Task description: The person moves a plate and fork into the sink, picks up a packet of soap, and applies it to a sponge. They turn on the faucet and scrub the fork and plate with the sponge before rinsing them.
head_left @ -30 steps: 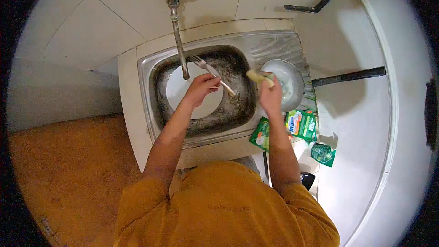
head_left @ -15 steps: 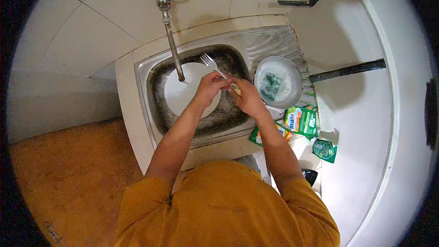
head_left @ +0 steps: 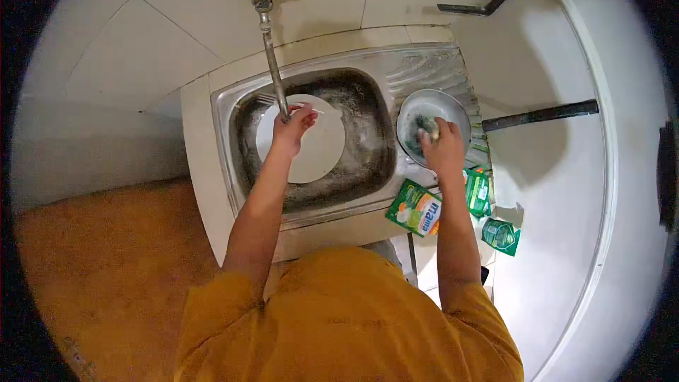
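Steel sink (head_left: 364, 148), basin dull and grimy. Thin metal tap (head_left: 272, 49) drops over a round white plate (head_left: 318, 155) lying flat in the basin. Above the plate, left hand (head_left: 291, 131) has fingers pinched on a metal fork (head_left: 267, 98), tines poking left past the spout. Round shiny bowl (head_left: 453, 110) sits on the ribbed drainboard, soapy inside. In it, right hand (head_left: 445, 148) has fingers curled tight on a green sponge (head_left: 426, 126). Glossy green sachets (head_left: 416, 209) lie at the sink edge.

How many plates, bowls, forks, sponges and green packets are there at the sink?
plate: 1
bowl: 1
fork: 1
sponge: 1
green packets: 3
Total: 7
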